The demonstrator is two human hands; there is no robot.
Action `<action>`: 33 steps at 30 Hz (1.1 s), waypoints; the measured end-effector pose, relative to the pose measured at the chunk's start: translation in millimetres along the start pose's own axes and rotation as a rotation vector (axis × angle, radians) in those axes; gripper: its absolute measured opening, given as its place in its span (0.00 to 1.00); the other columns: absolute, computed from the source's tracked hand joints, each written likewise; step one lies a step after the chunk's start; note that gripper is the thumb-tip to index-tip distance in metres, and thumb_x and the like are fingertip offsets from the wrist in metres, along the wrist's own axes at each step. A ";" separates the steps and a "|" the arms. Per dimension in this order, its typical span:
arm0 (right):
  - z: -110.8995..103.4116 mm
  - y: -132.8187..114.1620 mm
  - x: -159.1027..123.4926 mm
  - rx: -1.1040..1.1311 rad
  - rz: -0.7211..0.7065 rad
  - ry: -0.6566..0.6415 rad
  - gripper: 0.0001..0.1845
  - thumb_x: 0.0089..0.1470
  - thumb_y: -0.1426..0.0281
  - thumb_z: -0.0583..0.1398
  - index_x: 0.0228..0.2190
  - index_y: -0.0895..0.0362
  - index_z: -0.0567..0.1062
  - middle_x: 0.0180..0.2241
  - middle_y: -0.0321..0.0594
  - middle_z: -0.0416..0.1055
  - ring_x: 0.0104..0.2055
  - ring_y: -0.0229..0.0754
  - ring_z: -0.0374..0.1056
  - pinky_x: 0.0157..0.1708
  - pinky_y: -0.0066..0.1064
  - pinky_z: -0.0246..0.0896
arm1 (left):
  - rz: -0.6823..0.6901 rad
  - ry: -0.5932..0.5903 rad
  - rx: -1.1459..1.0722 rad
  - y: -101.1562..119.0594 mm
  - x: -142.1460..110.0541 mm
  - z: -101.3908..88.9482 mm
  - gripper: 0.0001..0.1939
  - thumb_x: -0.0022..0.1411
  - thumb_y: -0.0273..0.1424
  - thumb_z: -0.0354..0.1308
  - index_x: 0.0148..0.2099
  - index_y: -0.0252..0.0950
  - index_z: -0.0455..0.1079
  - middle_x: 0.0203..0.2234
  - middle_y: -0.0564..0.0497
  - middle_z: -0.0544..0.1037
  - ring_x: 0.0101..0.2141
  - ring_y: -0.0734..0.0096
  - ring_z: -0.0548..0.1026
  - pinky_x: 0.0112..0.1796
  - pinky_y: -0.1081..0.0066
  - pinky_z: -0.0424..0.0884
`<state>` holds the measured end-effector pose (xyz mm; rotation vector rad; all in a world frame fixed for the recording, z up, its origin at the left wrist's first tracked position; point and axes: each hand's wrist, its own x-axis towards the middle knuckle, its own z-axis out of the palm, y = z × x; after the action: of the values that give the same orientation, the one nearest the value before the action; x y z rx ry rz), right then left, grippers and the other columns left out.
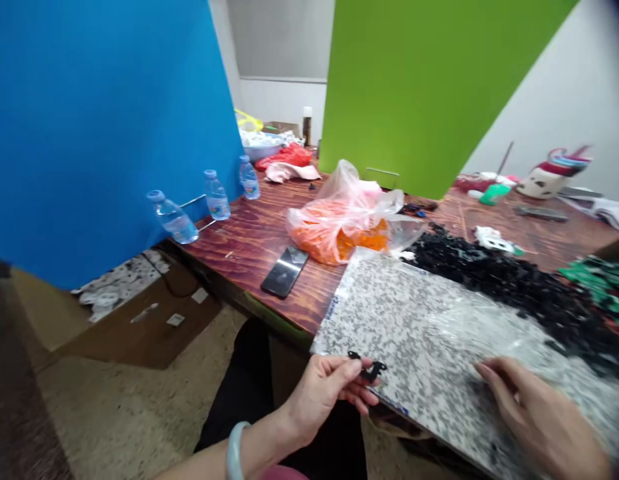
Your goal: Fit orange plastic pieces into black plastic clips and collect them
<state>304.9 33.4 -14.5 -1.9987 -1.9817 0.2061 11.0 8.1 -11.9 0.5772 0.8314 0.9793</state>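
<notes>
Small black part [371,374] pinched in left hand [329,387] at near edge of speckled board [384,307], right hand [534,407] apart over board, hold unclear, plastic bag [345,179] of orange contents [374,237], basin [269,151] of white pieces [259,139], black heap [494,277], three bottles [217,200], blue panel [99,120] and green panel [409,87] hiding background.

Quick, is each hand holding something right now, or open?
Left hand: closed, pinching a small black piece.
Right hand: fingers bent over the speckled board; can't tell if it's holding anything.
</notes>
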 end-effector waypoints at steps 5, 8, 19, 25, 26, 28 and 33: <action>-2.5 -87.3 -35.1 0.413 -0.201 0.063 0.07 0.57 0.63 0.55 0.32 0.51 0.71 0.24 0.37 0.73 0.22 0.39 0.71 0.20 0.23 0.65 | 0.104 0.055 0.075 0.7 -5.4 7.6 0.20 0.56 0.41 0.61 0.40 0.27 0.78 0.25 0.44 0.81 0.27 0.68 0.79 0.30 0.73 0.73; 7.4 -136.4 -45.1 0.587 -0.295 0.042 0.06 0.58 0.70 0.54 0.30 0.55 0.70 0.23 0.36 0.71 0.22 0.35 0.69 0.23 0.21 0.64 | 0.140 0.046 0.144 2.3 -7.0 11.6 0.18 0.58 0.40 0.60 0.42 0.29 0.77 0.28 0.45 0.82 0.31 0.65 0.79 0.35 0.70 0.74; 19.7 -156.2 -48.3 0.613 -0.285 0.087 0.07 0.57 0.75 0.54 0.28 0.59 0.70 0.20 0.33 0.67 0.18 0.29 0.63 0.20 0.18 0.57 | 0.165 -0.024 0.157 -2.0 -8.0 5.4 0.17 0.62 0.37 0.57 0.47 0.33 0.76 0.35 0.47 0.82 0.37 0.63 0.78 0.46 0.64 0.71; 21.9 -153.7 -46.8 0.574 -0.302 0.067 0.07 0.57 0.75 0.55 0.27 0.59 0.69 0.20 0.32 0.66 0.19 0.29 0.62 0.21 0.18 0.56 | 0.159 -0.029 0.161 2.6 -8.8 8.9 0.16 0.61 0.38 0.58 0.44 0.32 0.77 0.36 0.46 0.82 0.37 0.61 0.78 0.46 0.63 0.71; 22.2 -153.4 -46.5 0.573 -0.300 0.066 0.07 0.57 0.75 0.55 0.27 0.58 0.68 0.20 0.32 0.66 0.19 0.29 0.61 0.21 0.18 0.56 | 0.160 -0.027 0.162 3.0 -8.7 9.3 0.16 0.60 0.38 0.58 0.44 0.31 0.77 0.35 0.46 0.82 0.37 0.61 0.78 0.46 0.63 0.71; 22.6 -153.4 -46.2 0.579 -0.295 0.066 0.07 0.57 0.75 0.55 0.27 0.58 0.68 0.20 0.31 0.65 0.18 0.29 0.61 0.20 0.18 0.55 | 0.160 -0.024 0.159 2.9 -8.5 9.3 0.16 0.60 0.38 0.58 0.43 0.31 0.77 0.35 0.46 0.82 0.37 0.61 0.78 0.46 0.63 0.71; 23.6 -155.7 -46.6 0.605 -0.294 0.081 0.07 0.56 0.75 0.55 0.26 0.58 0.68 0.20 0.31 0.65 0.18 0.28 0.60 0.20 0.17 0.55 | 0.170 -0.004 0.232 -0.6 -7.5 6.5 0.15 0.61 0.38 0.56 0.39 0.32 0.78 0.32 0.47 0.82 0.39 0.61 0.77 0.47 0.64 0.70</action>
<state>148.7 -11.7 8.0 -1.3056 -1.8426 0.5652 14.4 0.8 -6.1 0.8596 0.9098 1.0429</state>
